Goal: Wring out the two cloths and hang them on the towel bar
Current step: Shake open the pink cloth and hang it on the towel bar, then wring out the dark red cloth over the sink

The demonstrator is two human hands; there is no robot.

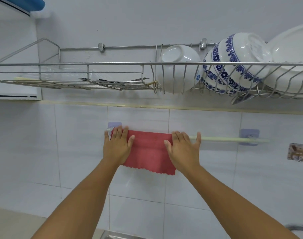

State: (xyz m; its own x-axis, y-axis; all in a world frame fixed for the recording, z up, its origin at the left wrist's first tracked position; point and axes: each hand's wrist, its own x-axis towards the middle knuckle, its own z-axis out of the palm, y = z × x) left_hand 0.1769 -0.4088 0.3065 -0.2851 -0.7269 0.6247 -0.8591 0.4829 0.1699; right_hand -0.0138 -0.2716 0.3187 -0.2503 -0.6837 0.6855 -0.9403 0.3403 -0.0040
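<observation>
Looking at what's hard to see first: only one cloth shows up, the red cloth [149, 150], and its two side edges are covered by the hands, so I can't tell how neatly it sits there. The towel bar [230, 139] is hidden wherever the cloth drapes over it, and its left end barely pokes out by the purple wall mount [114, 125]. The other purple mount [249, 136] holds the right end. Down at the bottom edge there's a sliver of a steel sink [116, 236], mostly cut off. The left hand [117, 145] and right hand [183, 149] are both spread flat with fingers splayed, palms pressed on the cloth, not pinching anything; the right one's outer fingers reach onto the bare bar. Up above, the wire dish rack [112, 63] runs across the wall. Its right side holds a plain white bowl [178, 68], a blue-patterned bowl [233, 62] and a white plate [292, 50] that's cut off by the frame edge, all tipped on their sides. Its left basket has some flat stuff including something clear, too blurry to name. The cloth's long axis runs left-right along the bar's left half, and its zigzag hem [150, 170] hangs down, sloping lower to the right. A small sticker hook [298, 151] sits on the tiles further right.
</observation>
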